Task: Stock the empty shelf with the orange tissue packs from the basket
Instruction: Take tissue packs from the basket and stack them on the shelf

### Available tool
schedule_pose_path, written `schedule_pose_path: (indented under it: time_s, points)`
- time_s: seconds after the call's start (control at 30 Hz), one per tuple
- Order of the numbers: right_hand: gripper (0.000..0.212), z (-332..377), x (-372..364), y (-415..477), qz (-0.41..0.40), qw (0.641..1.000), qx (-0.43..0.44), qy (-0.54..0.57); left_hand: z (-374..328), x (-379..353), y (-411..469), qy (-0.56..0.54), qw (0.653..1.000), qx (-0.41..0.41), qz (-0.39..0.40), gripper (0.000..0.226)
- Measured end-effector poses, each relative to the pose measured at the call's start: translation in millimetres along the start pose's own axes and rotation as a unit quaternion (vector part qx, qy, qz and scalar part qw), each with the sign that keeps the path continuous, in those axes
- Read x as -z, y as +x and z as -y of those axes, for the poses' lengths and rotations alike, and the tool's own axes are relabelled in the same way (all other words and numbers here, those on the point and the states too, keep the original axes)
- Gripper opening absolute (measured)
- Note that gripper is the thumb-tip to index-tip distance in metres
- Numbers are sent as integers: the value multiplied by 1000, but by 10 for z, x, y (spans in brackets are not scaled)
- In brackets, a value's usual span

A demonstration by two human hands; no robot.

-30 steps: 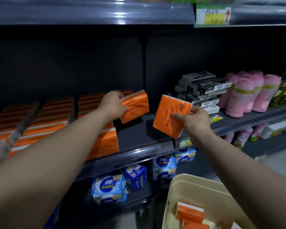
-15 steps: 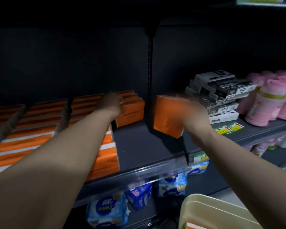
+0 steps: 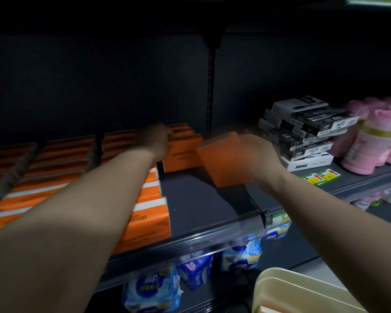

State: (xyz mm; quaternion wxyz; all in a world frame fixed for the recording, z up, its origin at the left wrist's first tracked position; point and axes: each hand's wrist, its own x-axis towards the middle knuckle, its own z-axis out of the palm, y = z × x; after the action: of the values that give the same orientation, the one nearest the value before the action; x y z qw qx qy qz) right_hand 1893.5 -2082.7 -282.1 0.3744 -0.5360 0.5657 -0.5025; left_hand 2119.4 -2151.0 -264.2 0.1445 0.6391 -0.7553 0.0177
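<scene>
The orange tissue pack (image 3: 221, 162), tilted above the shelf (image 3: 201, 199), looks light and squashy, so our right hand (image 3: 259, 152) grips it gently by its right side. Our left hand (image 3: 158, 141) rests on the rear pack (image 3: 183, 155); its grip is blurred beyond telling.

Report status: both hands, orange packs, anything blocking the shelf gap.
Left hand on rear pack, grip blurred. Right hand holds second pack, tilted, over bare shelf. Black boxes to the right, outside the gap.

Dim, motion-blurred, wide-angle edge distortion.
</scene>
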Motion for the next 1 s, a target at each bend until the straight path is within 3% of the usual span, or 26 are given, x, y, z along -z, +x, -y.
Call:
schedule_pose_path:
  time_s: [0.1, 0.23, 0.43, 0.5, 0.67, 0.8, 1.0]
  points:
    - [53, 52, -133, 64, 7, 997, 13, -76, 75, 79, -53, -19, 1000, 22, 0, 56]
    - [53, 165, -377, 121, 68, 980, 71, -172, 183, 212, -228, -78, 995, 51, -32, 38]
    - [50, 217, -720, 211, 113, 905, 105, -396, 311, 243, -496, -77, 993, 89, -25, 27]
    - [54, 143, -776, 209, 119, 908, 93, -391, 358, 234, -544, -70, 993, 90, -31, 29]
    - [70, 32, -787, 149, 80, 954, 107, -269, 458, 215, -621, -62, 993, 100, -28, 35]
    - [70, 131, -816, 263, 90, 953, 112, -267, 510, 189, -640, -61, 993, 104, -20, 36]
    - [77, 187, -890, 398, 116, 964, 50, -236, 526, 167, -660, -62, 992, 106, -9, 41]
